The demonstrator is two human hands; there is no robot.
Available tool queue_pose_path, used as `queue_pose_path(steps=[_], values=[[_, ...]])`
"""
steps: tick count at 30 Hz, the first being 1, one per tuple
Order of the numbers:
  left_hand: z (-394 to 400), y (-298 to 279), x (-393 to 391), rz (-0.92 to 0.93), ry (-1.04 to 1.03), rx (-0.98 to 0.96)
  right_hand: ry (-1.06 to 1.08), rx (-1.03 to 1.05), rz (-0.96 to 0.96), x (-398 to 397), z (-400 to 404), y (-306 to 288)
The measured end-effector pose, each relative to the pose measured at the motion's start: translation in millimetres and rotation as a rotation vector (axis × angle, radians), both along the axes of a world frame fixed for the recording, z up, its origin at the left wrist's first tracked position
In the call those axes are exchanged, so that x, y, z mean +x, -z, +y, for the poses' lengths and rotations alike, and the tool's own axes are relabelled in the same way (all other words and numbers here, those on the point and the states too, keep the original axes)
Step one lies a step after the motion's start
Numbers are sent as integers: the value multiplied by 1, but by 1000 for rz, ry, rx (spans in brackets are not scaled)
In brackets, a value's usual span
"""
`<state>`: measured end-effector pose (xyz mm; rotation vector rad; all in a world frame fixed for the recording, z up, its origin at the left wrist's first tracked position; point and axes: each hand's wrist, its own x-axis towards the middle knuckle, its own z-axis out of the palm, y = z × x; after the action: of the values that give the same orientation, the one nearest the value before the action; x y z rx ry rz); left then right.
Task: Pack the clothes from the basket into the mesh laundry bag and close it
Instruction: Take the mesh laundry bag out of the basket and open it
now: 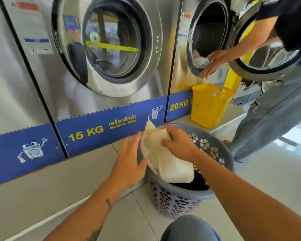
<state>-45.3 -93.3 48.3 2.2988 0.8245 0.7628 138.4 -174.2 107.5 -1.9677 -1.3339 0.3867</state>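
Knee at bottom centre, then grey basket [221, 153] holding dark clothes [196, 183]. Above it, white mesh laundry bag [165, 160], long axis slanting upper left to lower right. Right hand [179, 145] pinching its upper end; left hand [129, 157] flat, fingers straight, against its left edge.

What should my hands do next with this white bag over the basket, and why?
Probably find the mesh bag's mouth and spread it open. The right hand grips its top, the left hand rests flat against its side, and dark clothes lie unpacked in the grey basket.

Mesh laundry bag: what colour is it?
Cream-white mesh laundry bag, seen in the head view.
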Motion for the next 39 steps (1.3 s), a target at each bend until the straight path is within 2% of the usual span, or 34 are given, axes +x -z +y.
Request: queue_pose_path(steps=[4, 7, 12, 15, 19, 22, 26, 31, 36, 39], values=[[-30, -30, -12, -190, -65, -97, -129, 177, 183, -34, -34, -49], [-45, -56, -31, -333, -82, -166, -231, 224, 272, -59, -52, -72], [-61, -84, -76, -368, -201, -77, -282, 282, 368, -92, -59, -81], [-66, -92, -111, -281, -240, 36, -238, 255, 317, -113, -50, -66], [-64, -84, -150, -163, -159, -99, -175, 155, 219, -138, -30, -36], [-56, -63, -166, -145, -174, -34, -167, 134, 216, -152, -15, -13], [-35, -46, -179, -176, -298, 121, -300, -9, 257, -163, 7, 22], [-8, -20, -186, -191, -343, 32, -469, -264, 344, -185, 31, 79], [7, 11, -183, -204, -364, 7, -394, -218, 324, -207, 42, 123], [22, 18, -175, -134, -364, 28, -302, -185, 226, -197, 51, 125]])
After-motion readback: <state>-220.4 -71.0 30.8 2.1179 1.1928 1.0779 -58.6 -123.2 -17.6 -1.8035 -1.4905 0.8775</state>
